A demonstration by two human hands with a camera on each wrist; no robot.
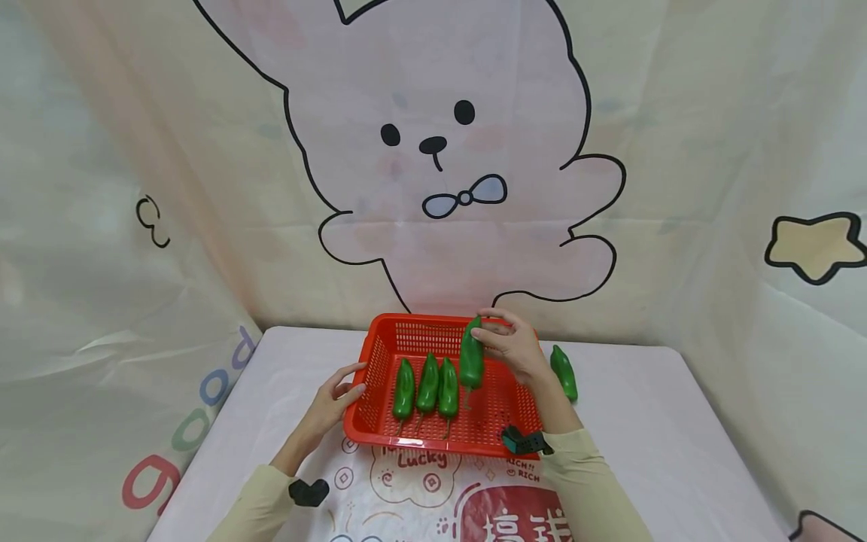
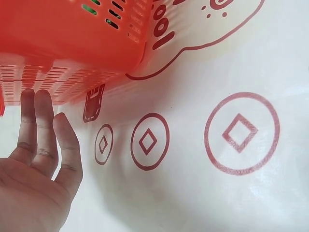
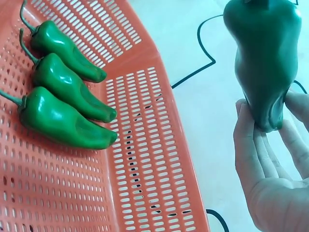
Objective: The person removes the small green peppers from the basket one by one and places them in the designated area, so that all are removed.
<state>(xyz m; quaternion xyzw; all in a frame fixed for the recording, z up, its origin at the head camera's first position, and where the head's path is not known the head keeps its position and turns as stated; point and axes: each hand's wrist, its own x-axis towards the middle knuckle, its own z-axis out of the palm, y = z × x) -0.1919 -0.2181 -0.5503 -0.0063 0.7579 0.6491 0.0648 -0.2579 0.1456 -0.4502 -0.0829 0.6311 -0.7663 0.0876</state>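
My right hand [image 1: 518,352] pinches a green chili pepper [image 1: 472,361] by its tapered end, over the right half of a red plastic basket [image 1: 369,437]. The stem of this pepper hangs downward in the head view. Three similar green peppers [image 1: 428,388] lie side by side on the basket floor, stems toward me. At the basket's left side is my left hand [image 1: 323,410], its fingertips right at the rim. From the left wrist view, three nearly straight fingers [image 2: 44,130] of that hand reach up against the perforated wall.
Another green pepper [image 1: 564,374] lies on the white table covering [image 1: 630,421], just right of the basket. Printed lettering and coin drawings [image 1: 344,477] mark the cover in front. A cloth backdrop with a cartoon animal [image 1: 440,248] hangs behind the table.
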